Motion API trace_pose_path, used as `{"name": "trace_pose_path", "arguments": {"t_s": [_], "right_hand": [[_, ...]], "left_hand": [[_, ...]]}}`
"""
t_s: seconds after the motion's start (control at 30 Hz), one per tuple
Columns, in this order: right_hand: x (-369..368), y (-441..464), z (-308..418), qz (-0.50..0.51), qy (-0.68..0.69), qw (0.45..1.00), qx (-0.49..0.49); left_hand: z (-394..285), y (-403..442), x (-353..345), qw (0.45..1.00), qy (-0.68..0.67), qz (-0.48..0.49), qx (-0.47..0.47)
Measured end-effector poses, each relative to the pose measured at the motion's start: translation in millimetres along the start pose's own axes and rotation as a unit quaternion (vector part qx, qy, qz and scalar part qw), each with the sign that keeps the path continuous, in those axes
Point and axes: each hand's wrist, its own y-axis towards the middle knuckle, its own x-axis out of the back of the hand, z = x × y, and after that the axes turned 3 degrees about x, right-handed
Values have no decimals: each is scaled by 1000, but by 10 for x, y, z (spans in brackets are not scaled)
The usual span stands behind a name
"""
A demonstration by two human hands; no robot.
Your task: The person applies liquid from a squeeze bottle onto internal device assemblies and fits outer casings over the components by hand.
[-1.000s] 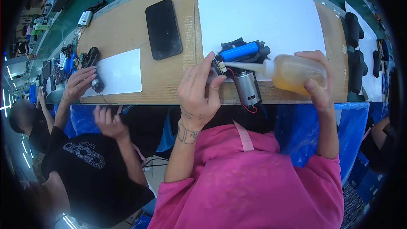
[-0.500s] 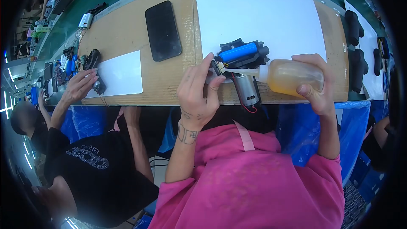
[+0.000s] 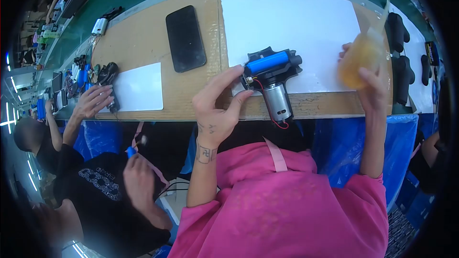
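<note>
While the left hand (image 3: 215, 110) pinches a black, blue and silver assembly (image 3: 273, 77), the right hand (image 3: 374, 88) grips an amber bottle (image 3: 359, 59).

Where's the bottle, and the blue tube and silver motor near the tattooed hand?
Bottle (image 3: 358, 61), head view: its amber body.
Blue tube (image 3: 267, 61), head view: middle of its side.
Silver motor (image 3: 276, 100), head view: its metal casing.

1 phone (image 3: 186, 39), upper ctr-L. 1 bottle (image 3: 361, 64), R. Ctr: 1 blk housing (image 3: 292, 70), 1 blue cylinder (image 3: 268, 61). 2 silver motors: ctr (image 3: 277, 102), upper L (image 3: 99, 26). 3 white sheets: ctr (image 3: 291, 24), L (image 3: 141, 86), far R (image 3: 418, 50). 3 blk molded pcs, R edge: (image 3: 396, 31), (image 3: 402, 77), (image 3: 424, 70). Wearer's hands: 2, L hand (image 3: 217, 107) + R hand (image 3: 373, 86). Co-worker's hands, L side: 2 ( (image 3: 93, 102), (image 3: 138, 177)). Far-L clutter too small to count.
</note>
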Motion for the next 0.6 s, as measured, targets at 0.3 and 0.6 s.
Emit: {"name": "trace_pose_path", "arguments": {"t_s": [0.3,0.6], "right_hand": [[-528,-154,-131,54,-216,959,173],[-426,-417,-36,36,-330,928,169]], "left_hand": [[3,10,4,997,-65,24,38],[127,-152,5,998,-37,29,52]]}}
